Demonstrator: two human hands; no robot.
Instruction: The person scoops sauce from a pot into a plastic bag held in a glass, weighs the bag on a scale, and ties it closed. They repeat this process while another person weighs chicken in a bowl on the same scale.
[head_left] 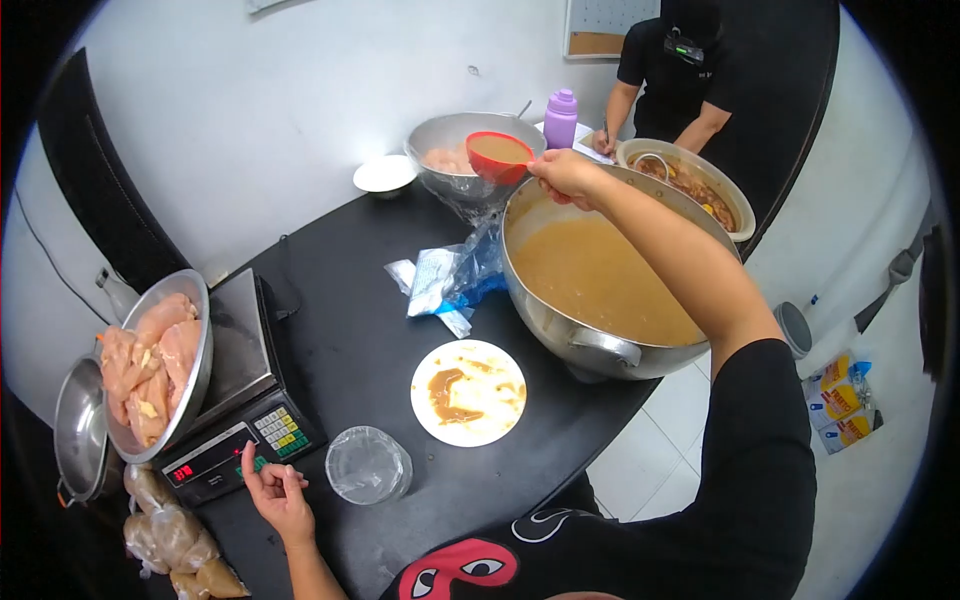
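Observation:
My right hand (567,178) grips the edge or short handle of a red scoop (499,158) filled with brown liquid. The scoop is raised above the far left rim of a large metal pot (602,345), which holds similar brown liquid. My left hand (275,495) holds nothing; its index finger extends toward the keypad of a digital scale (235,450), and I cannot tell if it touches. On the scale, a metal bowl of raw chicken pieces (150,365) sits tilted. Beside my left hand stands a clear plastic-lined container (368,466).
A sauce-smeared white plate (468,393) and plastic packaging (440,285) lie mid-table. Behind are a plastic-covered metal bowl (440,135), a white bowl (385,175), a purple bottle (561,118) and a stew pot (690,185). Another person (680,80) holds a pen. Filled bags (175,535) lie front left.

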